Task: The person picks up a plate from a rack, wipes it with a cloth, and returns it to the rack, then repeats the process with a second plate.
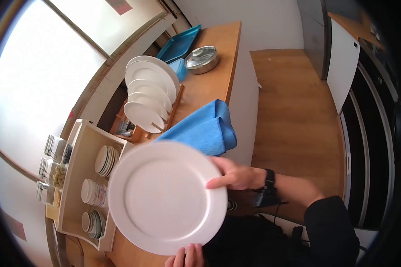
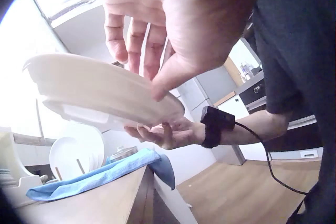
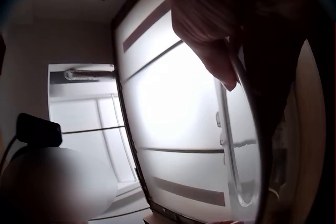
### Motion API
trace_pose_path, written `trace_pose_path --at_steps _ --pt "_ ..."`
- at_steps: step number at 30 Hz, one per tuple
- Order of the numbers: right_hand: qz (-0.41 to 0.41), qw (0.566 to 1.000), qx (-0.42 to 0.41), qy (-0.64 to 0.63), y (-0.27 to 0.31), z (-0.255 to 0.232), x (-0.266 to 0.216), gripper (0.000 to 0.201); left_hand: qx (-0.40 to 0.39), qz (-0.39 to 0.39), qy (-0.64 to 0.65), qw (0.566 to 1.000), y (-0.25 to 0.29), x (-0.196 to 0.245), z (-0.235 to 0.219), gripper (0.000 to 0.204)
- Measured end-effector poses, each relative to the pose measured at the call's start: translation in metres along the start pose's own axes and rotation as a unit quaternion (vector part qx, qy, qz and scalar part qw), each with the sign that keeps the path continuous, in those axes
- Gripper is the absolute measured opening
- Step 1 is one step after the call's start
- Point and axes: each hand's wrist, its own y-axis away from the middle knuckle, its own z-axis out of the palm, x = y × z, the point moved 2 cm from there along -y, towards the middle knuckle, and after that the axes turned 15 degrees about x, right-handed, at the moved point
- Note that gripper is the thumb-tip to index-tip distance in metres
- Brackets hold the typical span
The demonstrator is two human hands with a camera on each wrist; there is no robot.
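Note:
A large round white plate (image 1: 165,198) is held in front of the body, its face toward the head camera. My right hand (image 1: 236,174) grips its right rim, thumb on the face and fingers underneath. At the near edge, my left hand (image 1: 186,256) has its fingertips over the rim. The left wrist view shows the left hand (image 2: 173,29) from close up, its thumb against the plate's side and its fingers at the upper edge. Below the plate there, the right hand's fingers (image 2: 167,134) support it. A blue cloth (image 1: 202,129) lies on the counter just beyond the plate.
White plates (image 1: 149,78) stand upright in a wooden rack (image 1: 176,107). Behind are a lidded pan (image 1: 202,60), a light blue container (image 1: 178,69) and a teal tray (image 1: 180,43). At left, a cream shelf unit (image 1: 71,187) holds stacked dishes beside glass jars (image 1: 53,171).

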Motion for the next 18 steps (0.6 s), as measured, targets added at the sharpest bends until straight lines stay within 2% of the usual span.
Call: trace_pose_path --at_steps 2,3,5,7,8,9,10,11,13,15,17,18 --pt "-0.034 0.998 0.017 -0.041 0.025 -0.009 -0.022 0.071 0.055 0.025 -0.012 0.998 -0.005 0.004 -0.001 0.022" --pt "-0.039 0.997 0.025 -0.06 0.034 -0.017 -0.028 0.069 0.057 0.027 -0.01 0.998 -0.001 0.006 0.0 0.022" --pt "-0.067 0.991 0.056 -0.098 0.051 -0.031 -0.041 0.065 0.108 0.005 0.051 0.993 0.009 0.007 0.001 0.019" --pt "-0.093 0.983 0.084 -0.135 0.053 -0.035 -0.059 0.06 0.1 -0.018 0.078 0.992 0.017 0.007 0.009 0.022" --pt "-0.16 0.972 0.125 -0.118 0.052 -0.038 -0.074 0.055 0.065 -0.061 0.072 0.993 0.022 0.005 0.019 0.023" --pt "-0.225 0.955 0.165 -0.1 0.05 -0.043 -0.089 0.05 0.029 -0.104 0.066 0.992 0.027 0.003 0.028 0.023" --pt "-0.291 0.935 0.193 -0.063 0.041 -0.047 -0.104 0.045 -0.006 -0.105 0.043 0.994 0.032 -0.001 0.034 0.029" --pt "-0.355 0.909 0.217 -0.025 0.029 -0.051 -0.122 0.04 -0.006 -0.107 0.046 0.993 0.04 -0.003 0.039 0.029" --pt "-0.47 0.833 0.281 0.079 -0.001 -0.062 -0.148 0.034 -0.048 -0.221 0.027 0.974 0.07 -0.011 0.049 0.04" --pt "-0.521 0.75 0.358 0.197 -0.035 -0.075 -0.173 0.034 -0.051 -0.245 0.01 0.968 0.101 -0.013 0.055 0.043" --pt "-0.537 0.701 0.388 0.266 -0.075 -0.087 -0.2 0.034 -0.088 -0.319 -0.029 0.943 0.111 -0.015 0.054 0.038" --pt "-0.548 0.694 0.381 0.271 -0.095 -0.089 -0.21 0.035 -0.099 -0.326 -0.037 0.939 0.115 -0.018 0.055 0.036"
